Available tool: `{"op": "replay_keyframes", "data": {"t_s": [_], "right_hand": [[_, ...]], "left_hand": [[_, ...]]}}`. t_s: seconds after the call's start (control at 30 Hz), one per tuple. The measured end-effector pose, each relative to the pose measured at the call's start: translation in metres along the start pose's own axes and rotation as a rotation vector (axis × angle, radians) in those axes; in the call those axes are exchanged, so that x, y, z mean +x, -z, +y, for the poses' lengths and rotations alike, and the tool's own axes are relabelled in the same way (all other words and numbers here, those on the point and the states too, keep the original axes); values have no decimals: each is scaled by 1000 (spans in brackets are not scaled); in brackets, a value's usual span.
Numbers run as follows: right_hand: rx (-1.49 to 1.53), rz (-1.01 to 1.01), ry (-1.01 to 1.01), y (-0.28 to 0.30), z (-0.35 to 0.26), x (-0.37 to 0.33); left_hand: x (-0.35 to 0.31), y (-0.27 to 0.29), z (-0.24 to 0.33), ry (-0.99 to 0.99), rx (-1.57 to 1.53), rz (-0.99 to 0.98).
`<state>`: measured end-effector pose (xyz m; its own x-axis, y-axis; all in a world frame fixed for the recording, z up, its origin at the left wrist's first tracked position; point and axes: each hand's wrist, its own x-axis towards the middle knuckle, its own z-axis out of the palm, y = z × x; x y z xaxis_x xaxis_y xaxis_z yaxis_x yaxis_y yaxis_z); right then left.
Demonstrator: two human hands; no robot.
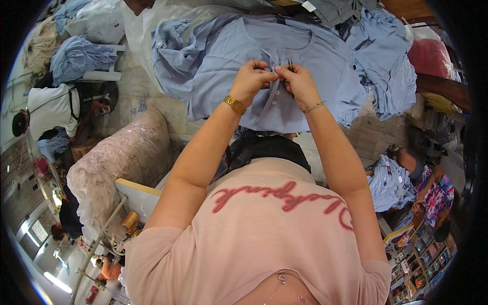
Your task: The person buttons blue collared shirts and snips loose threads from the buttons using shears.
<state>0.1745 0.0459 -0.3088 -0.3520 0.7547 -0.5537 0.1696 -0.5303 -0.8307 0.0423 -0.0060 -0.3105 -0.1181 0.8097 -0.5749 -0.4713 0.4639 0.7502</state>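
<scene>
A light blue shirt (pixel 223 56) lies spread out in front of me, its round neckline at the far side and its button placket running toward me. My left hand (pixel 251 81) is closed, thumb and finger pinching the placket just below the neckline. Fingertips almost touching it, my right hand (pixel 299 84) pinches the same spot from the other side. A thin dark pointed tool (pixel 290 62) sticks up between the right fingers; its kind is too small to tell. White buttons (pixel 274 102) show on the placket below my hands.
More blue garments (pixel 384 61) are heaped at the right, and a grey garment (pixel 335 11) lies at the back. Clear plastic sheeting (pixel 140 35) hangs at the left. A large wrapped bundle (pixel 122 162) stands left of me. Other people are at work on both sides.
</scene>
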Motion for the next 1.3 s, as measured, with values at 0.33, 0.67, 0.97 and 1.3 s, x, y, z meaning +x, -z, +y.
{"op": "replay_keyframes", "data": {"t_s": [0.33,0.67,0.97,1.3], "right_hand": [[232,157,-9,48,41,-21],[103,113,-114,27,27,-28],[92,169,-3,19,30,-23],[-132,268,182,10,36,-20]], "left_hand": [[-2,15,-17,-814,320,376],[-14,-22,-16,-450,744,35],[-2,-11,-23,-477,646,65],[-6,-19,0,-377,664,42]]}}
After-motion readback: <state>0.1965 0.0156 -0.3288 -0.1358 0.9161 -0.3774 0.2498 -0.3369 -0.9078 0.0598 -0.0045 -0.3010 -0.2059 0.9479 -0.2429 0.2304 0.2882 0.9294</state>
